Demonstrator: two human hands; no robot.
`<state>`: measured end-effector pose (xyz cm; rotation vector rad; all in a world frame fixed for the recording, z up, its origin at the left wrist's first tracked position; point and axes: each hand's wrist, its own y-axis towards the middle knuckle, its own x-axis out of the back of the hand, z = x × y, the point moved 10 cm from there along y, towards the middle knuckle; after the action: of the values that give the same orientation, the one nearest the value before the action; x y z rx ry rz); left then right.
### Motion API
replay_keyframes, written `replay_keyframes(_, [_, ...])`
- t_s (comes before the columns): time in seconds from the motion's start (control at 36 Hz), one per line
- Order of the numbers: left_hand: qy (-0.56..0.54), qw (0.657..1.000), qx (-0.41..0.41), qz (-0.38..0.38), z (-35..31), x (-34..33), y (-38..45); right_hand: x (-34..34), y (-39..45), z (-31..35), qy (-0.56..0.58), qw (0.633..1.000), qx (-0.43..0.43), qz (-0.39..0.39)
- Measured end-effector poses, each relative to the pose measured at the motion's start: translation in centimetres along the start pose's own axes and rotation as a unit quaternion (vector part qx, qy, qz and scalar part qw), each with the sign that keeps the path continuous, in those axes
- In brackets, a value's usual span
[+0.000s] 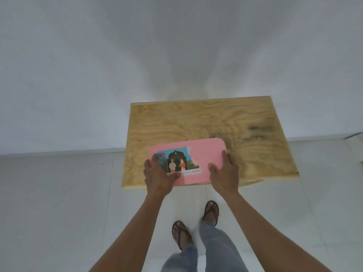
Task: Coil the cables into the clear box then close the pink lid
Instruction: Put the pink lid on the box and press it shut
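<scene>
A pink lid (206, 152) lies flat over the box at the near edge of a plywood table (206, 120). A torn colourful sticker (179, 161) covers its left half. My left hand (158, 175) rests on the lid's near-left corner with the thumb across the sticker. On the near-right corner lies my right hand (224, 171), fingers spread along the right edge. Both palms lie flat on the lid. The clear box and the cables are hidden beneath the lid.
The table stands against a white wall (176, 46). Pale floor tiles (59, 203) surround it. My two feet in sandals (196, 222) stand just in front of the table's near edge. A dark stain (257, 128) marks the table's far right.
</scene>
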<state>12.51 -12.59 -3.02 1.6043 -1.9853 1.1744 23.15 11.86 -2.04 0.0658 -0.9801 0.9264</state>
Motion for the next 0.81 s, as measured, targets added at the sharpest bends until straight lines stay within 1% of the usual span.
replay_keyframes(0.22, [0.002,1.0,-0.022,-0.011,-0.7,0.0,-0.2,0.4,0.5,-0.4,-0.001,1.0,0.002,-0.029])
replay_keyframes(0.5, [0.05,0.998,-0.034,0.024,-0.6,-1.1,0.7,-0.6,0.4,-1.3,-0.017,1.0,0.005,-0.014])
replay_keyframes(0.64, [0.026,0.998,-0.046,0.034,0.4,-1.9,1.0,-1.4,0.4,-1.2,-0.031,0.999,0.025,-0.002])
replay_keyframes(0.72, [0.028,0.996,-0.066,0.045,0.7,-2.6,1.1,-2.2,0.5,-1.4,-0.033,0.999,0.029,0.004])
replay_keyframes(0.81, [0.042,0.994,-0.095,0.04,0.6,-2.8,0.9,-2.5,0.4,-1.6,-0.027,0.999,0.037,-0.007])
